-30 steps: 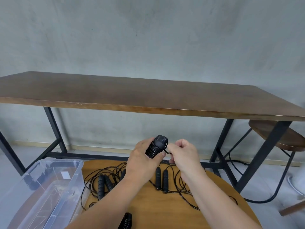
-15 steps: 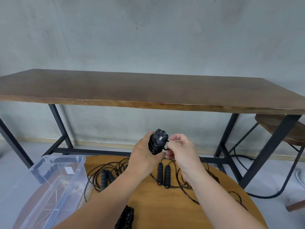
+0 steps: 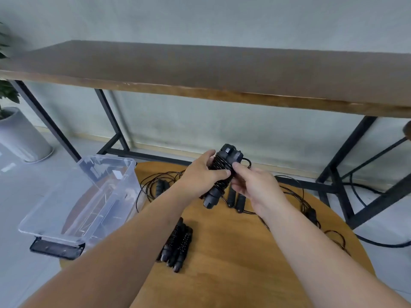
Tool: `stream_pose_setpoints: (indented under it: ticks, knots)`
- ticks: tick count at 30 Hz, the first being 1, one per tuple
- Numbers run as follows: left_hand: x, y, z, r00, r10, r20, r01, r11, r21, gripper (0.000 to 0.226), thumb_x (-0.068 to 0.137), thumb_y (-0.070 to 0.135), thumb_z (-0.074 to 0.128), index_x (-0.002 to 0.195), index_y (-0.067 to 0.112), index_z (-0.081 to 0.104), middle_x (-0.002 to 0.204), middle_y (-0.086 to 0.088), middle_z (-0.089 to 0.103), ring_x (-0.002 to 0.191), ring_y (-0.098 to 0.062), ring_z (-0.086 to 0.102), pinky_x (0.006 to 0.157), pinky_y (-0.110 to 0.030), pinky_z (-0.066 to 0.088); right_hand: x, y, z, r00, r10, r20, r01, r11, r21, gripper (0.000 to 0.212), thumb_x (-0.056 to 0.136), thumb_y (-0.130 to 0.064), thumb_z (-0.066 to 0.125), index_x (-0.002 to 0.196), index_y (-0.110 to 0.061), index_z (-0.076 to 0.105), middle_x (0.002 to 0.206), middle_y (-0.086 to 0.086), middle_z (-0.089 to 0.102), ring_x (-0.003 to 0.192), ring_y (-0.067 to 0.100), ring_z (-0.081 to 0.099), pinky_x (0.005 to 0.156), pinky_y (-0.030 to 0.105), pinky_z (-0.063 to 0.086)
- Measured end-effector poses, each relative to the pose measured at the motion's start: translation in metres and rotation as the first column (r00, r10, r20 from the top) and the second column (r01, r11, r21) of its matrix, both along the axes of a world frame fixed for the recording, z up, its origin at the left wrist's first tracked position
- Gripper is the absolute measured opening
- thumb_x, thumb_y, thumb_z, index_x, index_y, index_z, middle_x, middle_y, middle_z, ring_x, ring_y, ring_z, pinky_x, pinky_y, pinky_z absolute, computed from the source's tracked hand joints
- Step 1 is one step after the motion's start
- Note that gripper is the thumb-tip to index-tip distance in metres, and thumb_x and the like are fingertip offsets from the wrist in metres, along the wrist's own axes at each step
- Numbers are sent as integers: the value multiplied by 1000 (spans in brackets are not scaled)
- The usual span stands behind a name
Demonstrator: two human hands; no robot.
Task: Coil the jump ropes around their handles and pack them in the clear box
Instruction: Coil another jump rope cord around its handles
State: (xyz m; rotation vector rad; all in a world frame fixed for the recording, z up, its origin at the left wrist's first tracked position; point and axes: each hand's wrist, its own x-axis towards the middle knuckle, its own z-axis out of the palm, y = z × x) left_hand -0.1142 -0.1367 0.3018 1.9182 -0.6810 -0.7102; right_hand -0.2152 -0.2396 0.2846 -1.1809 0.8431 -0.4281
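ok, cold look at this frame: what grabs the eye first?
Both hands, left and right, raised mid-frame and gripping a black jump rope bundle, cord wound round its handles. Below it on the round wooden table lies a finished coiled bundle, with loose ropes tangled behind. At left, the clear box stands open, nothing packed in it yet.

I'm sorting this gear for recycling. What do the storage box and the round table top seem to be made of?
The box looks like clear, glossy plastic: the floor and its own ribs show through the walls. The round table top looks like wood or wood veneer with a smooth satin finish: warm brown with visible grain streaks; which of the two cannot be told.
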Motion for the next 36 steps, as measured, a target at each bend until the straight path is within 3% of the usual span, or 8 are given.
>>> stream_pose_setpoints:
  ticks: [8, 11, 15, 17, 23, 29, 33, 36]
  knots:
    - [7, 50, -58, 953, 254, -165, -244, 967, 77, 39, 94, 17, 63, 132, 23, 58, 121, 5, 62, 102, -10, 61, 92, -24, 48, 24, 27, -67, 986, 131, -102, -112, 979, 172, 13, 92, -23, 69, 97, -11, 70, 97, 5, 73, 87, 18, 67, 87, 37, 56]
    - [4, 60, -88, 957, 240, -161, -216, 964, 157, 43, 97, 16, 59, 137, 29, 52, 108, 16, 57, 92, 1, 54, 74, -10, 40, 29, 38, -100, 973, 172, -156, -126, 955, 268, 14, 92, -22, 69, 101, -11, 69, 101, 6, 74, 96, 21, 69, 93, 39, 55]
    - [-1, 63, -144, 943, 244, -228, -171, 939, 299, 50, 98, 19, 56, 146, 27, 42, 139, 10, 47, 117, -12, 51, 94, -25, 44, 26, 43, -157, 949, 171, -265, -82, 945, 316, 12, 93, -17, 67, 102, -10, 69, 105, 10, 73, 100, 25, 67, 94, 39, 54]
    - [-5, 61, -171, 940, 214, -265, -107, 924, 367, 51, 99, 18, 53, 148, 25, 40, 145, 6, 44, 119, -15, 53, 91, -26, 46, 20, 45, -185, 927, 153, -342, -40, 948, 316, 8, 93, -16, 66, 98, -10, 68, 104, 11, 72, 98, 26, 67, 97, 43, 53]
    - [-6, 59, -236, 932, 133, -336, 46, 879, 475, 35, 89, 9, 49, 117, 25, 64, 103, -3, 72, 92, -23, 69, 80, -38, 58, 9, 50, -255, 855, 168, -490, 21, 934, 357, 15, 92, -20, 67, 88, -7, 65, 98, 13, 71, 89, 25, 69, 96, 48, 54]
    - [-3, 57, -268, 930, 137, -340, 86, 821, 565, 52, 91, 13, 46, 142, 23, 45, 132, -9, 57, 103, -26, 64, 66, -26, 50, 17, 55, -287, 807, 209, -552, 29, 920, 391, 21, 93, -27, 66, 83, -9, 64, 98, 13, 70, 97, 31, 68, 97, 51, 52]
    - [0, 58, -280, 943, 112, -313, 110, 783, 613, 57, 89, 13, 46, 145, 23, 42, 141, -9, 49, 112, -27, 60, 74, -26, 49, 23, 59, -290, 791, 239, -563, 15, 913, 409, 19, 94, -23, 64, 79, -12, 62, 83, 3, 64, 86, 22, 66, 98, 45, 53]
    - [0, 56, -276, 954, 59, -294, 153, 747, 647, 60, 92, 12, 45, 151, 18, 35, 154, -4, 32, 128, -23, 49, 98, -29, 47, 23, 60, -295, 778, 253, -575, -15, 922, 386, 18, 92, -26, 66, 80, -13, 63, 87, 5, 65, 94, 27, 66, 98, 49, 52]
